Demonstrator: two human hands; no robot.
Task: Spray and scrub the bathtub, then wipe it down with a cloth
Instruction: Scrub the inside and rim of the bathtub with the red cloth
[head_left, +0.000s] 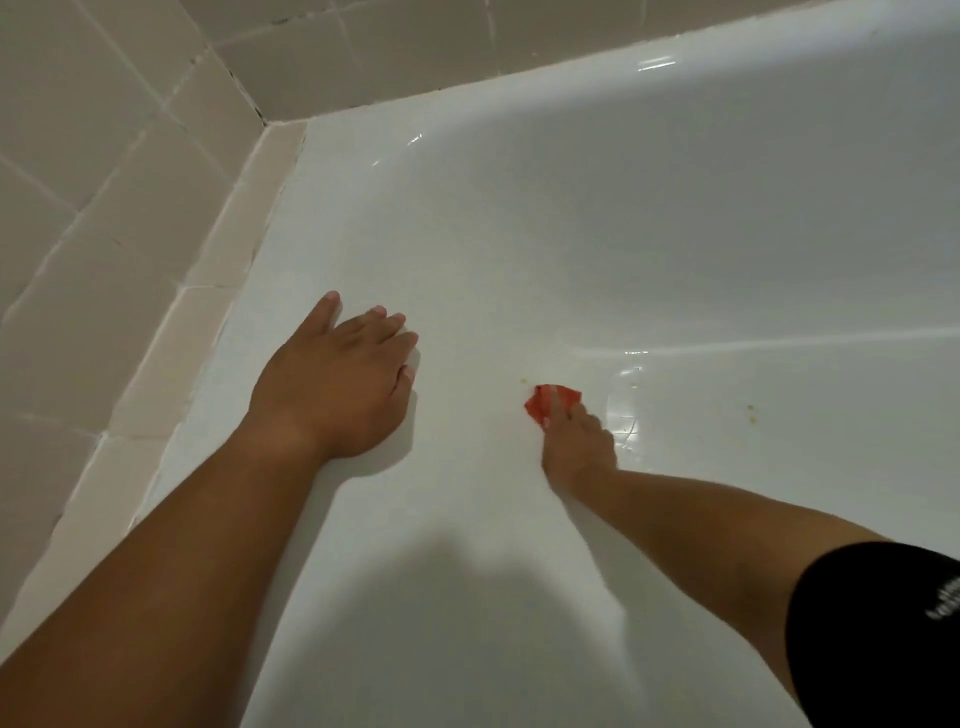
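Though partly hidden, red cloth (551, 401) apparently pinched under right hand (579, 448); left hand (332, 387) spread flat on bathtub (623, 234).

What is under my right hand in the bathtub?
A red wiping piece held against the bathtub; the right hand covers its near part, so cloth or sponge is unclear.

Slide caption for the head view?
Left hand flat on the bathtub; right hand holds a red cloth against it, beside yellowish specks.

Bare bathtub (649, 218) surface lies open ahead; tiled wall (104, 156) bounds the left.
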